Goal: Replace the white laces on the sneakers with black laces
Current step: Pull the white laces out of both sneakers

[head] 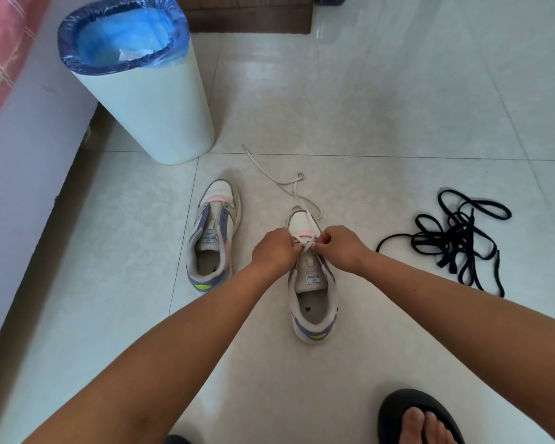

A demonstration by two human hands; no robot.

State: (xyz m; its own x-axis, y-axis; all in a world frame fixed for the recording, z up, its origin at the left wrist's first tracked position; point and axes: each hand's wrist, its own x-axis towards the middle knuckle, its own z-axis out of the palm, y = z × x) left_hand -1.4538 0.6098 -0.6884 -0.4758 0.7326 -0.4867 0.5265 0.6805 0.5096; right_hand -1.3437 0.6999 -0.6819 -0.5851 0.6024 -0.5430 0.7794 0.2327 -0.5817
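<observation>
Two white, grey and purple sneakers stand on the tiled floor, toes pointing away from me. The left sneaker (213,235) has no lace in it. Over the right sneaker (311,283), my left hand (274,249) and my right hand (338,246) each pinch the white lace (297,190) at the lowest eyelets near the toe. The lace's loose ends trail on the floor beyond the toe. A tangled heap of black laces (455,240) lies on the floor to the right.
A white bin (148,100) with a blue liner stands at the back left, beside a white wall or bed base (23,155). My foot in a black slipper (420,418) is at the bottom right. Dark wooden furniture (247,14) stands at the back.
</observation>
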